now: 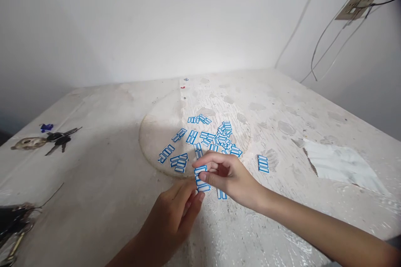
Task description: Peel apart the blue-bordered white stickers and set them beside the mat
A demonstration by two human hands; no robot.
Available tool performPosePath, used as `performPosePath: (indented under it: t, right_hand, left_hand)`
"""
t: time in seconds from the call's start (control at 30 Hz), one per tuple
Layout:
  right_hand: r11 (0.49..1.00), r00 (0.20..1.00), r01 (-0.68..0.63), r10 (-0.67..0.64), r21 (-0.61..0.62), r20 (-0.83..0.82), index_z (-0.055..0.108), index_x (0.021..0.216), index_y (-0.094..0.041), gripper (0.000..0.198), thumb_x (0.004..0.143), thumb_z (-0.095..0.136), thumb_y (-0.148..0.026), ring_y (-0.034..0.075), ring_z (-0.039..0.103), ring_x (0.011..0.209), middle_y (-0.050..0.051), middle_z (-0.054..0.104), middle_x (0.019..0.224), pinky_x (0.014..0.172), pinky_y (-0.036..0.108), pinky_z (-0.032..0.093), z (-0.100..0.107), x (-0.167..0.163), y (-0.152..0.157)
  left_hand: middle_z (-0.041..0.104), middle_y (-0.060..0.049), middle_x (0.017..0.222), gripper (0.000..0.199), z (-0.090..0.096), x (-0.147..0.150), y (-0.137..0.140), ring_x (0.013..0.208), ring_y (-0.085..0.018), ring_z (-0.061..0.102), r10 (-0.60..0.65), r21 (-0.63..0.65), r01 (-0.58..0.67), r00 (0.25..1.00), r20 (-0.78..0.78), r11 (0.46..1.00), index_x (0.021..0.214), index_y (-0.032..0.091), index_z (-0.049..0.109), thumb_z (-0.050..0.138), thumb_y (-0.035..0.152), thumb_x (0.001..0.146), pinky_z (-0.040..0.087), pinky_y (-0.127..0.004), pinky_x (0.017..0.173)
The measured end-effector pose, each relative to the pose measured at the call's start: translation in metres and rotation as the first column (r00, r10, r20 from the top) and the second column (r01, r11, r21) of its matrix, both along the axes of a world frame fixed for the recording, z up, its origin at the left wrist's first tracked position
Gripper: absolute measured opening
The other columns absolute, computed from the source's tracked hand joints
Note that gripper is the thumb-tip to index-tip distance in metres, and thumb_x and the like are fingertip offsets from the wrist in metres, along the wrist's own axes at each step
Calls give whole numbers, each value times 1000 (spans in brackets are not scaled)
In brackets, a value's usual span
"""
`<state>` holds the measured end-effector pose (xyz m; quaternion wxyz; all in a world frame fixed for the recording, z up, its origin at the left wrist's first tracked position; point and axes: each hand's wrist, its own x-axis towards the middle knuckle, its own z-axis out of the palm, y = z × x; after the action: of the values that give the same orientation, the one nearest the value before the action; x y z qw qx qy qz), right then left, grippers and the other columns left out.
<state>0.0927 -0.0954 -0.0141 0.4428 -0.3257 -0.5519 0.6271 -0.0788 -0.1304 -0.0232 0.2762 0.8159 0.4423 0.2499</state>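
Near the middle of the head view, my left hand (179, 203) and my right hand (230, 173) meet over the table. Between them is a small flat white piece with blue-outlined bars (203, 186). My right thumb and forefinger pinch its upper part, and the left thumb and fingers close on its lower edge. Whether it is one piece or two together, I cannot tell. Beyond my hands lies a loose heap of similar blue-outlined pieces (222, 138), partly overlapping. One such piece (263, 163) lies apart at the right, and another (222, 193) is partly hidden under my right hand.
A faint round mark (140, 137) rings most pieces on the pale plastic-covered table (109, 200). Keys (59, 138) on a fob lie at the left, with a dark object (14, 221) nearer. A white sheet (341, 166) lies right. Cables hang from a wall socket (354, 8).
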Motion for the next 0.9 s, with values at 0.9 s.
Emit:
performPosePath:
  t: [0.9]
  right_hand:
    - [999, 992, 31, -35, 34, 121, 62, 88, -17, 12, 78, 55, -15, 9, 39, 56, -5, 42, 62, 52, 23, 30, 1, -1, -1]
  left_hand:
    - [55, 0, 76, 12, 0, 0, -2, 63, -13, 53, 5, 16, -5, 1000, -10, 1000, 91, 20, 48, 36, 24, 92, 41, -25, 57]
